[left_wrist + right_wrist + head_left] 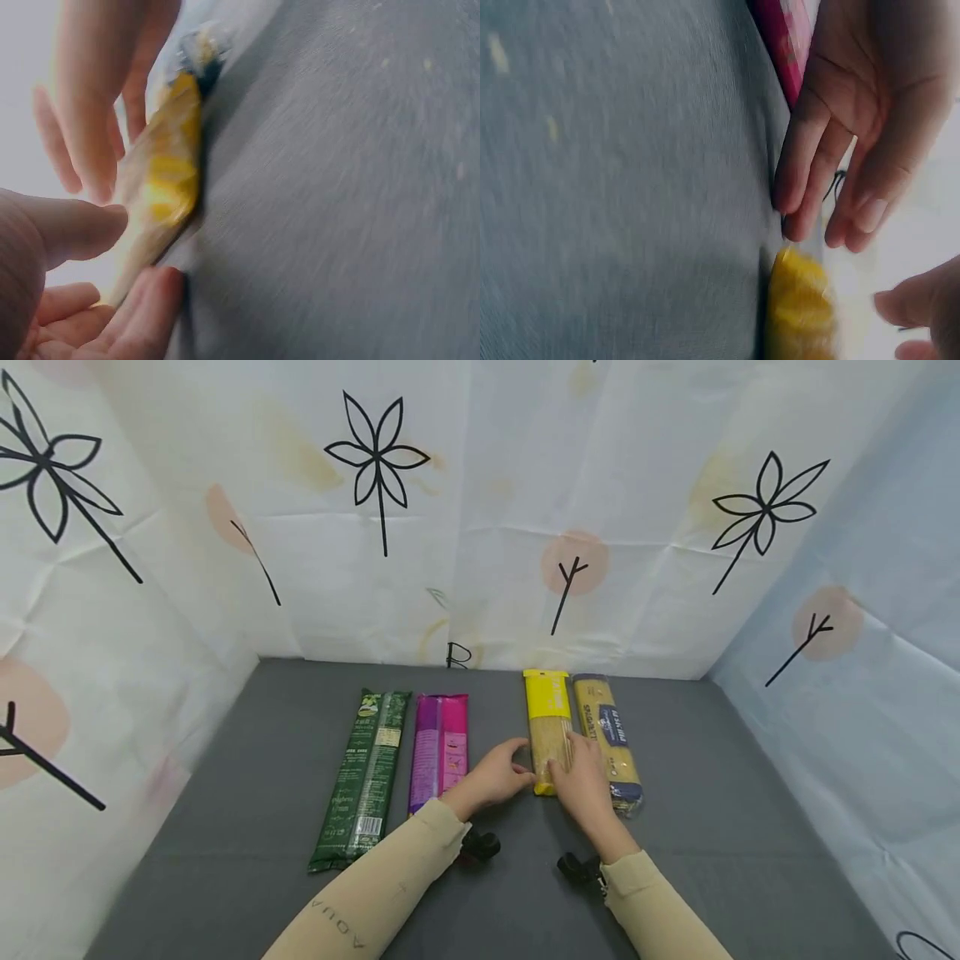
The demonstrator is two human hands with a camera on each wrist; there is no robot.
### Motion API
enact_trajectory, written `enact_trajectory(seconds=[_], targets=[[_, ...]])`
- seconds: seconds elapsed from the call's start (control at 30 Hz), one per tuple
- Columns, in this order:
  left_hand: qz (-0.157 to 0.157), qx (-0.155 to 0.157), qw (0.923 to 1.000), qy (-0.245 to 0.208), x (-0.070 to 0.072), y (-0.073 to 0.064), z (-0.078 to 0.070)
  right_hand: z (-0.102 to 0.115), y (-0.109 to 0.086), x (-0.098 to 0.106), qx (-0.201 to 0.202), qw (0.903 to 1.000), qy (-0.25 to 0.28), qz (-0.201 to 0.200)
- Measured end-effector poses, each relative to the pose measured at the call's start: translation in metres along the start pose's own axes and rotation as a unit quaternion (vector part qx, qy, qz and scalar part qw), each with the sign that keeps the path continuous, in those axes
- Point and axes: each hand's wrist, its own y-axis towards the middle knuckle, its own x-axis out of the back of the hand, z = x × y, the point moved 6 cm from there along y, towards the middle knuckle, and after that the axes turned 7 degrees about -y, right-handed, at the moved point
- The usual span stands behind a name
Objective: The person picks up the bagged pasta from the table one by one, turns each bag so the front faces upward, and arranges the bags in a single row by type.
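A yellow-topped pack of dried noodles (549, 710) lies lengthwise on the grey table, its clear part showing pale strands. My left hand (498, 774) is at the pack's left edge, thumb and fingers loosely spread; in the left wrist view the left thumb (82, 229) stands apart from the fingers beside the pack. Over the pack's lower part is my right hand (585, 781), its fingers extended toward the right side. A second noodle pack with a blue label (612, 727) lies just right of it, partly covered by the right hand.
To the left lie a purple and pink pack (441, 743), partly behind the left forearm, and a longer green spaghetti pack (362, 777). White patterned cloth (480, 510) walls the back and sides of the grey table (247, 827). Black wrist straps (480, 845) are on both arms.
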Motion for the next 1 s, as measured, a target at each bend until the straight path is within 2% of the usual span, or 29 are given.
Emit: enact_trajectory(seconds=[0.13,0.27,0.43,0.7,0.83,1.0], targets=[[-0.031,-0.024,0.9990,-0.022,0.023,-0.006,-0.009,0.014,-0.008,0.008,0.039,0.9974,0.030,-0.053],[-0.066,-0.056,0.9962,0.003,0.046,-0.013,-0.017,0.028,-0.012,0.009,0.076,0.9940,0.051,-0.059],[-0.097,-0.081,0.9914,0.037,0.076,-0.022,-0.019,0.038,-0.016,-0.002,0.088,0.9919,0.086,-0.031],[-0.134,-0.064,0.9869,0.063,0.119,-0.034,-0.001,0.059,-0.027,-0.023,0.084,0.9807,0.170,0.045],[-0.151,-0.067,0.9840,0.067,0.130,-0.036,0.004,0.068,-0.035,-0.031,0.083,0.9749,0.189,0.083],[-0.152,-0.064,0.9842,0.065,0.136,-0.036,0.010,0.075,-0.040,-0.039,0.083,0.9689,0.204,0.113]])
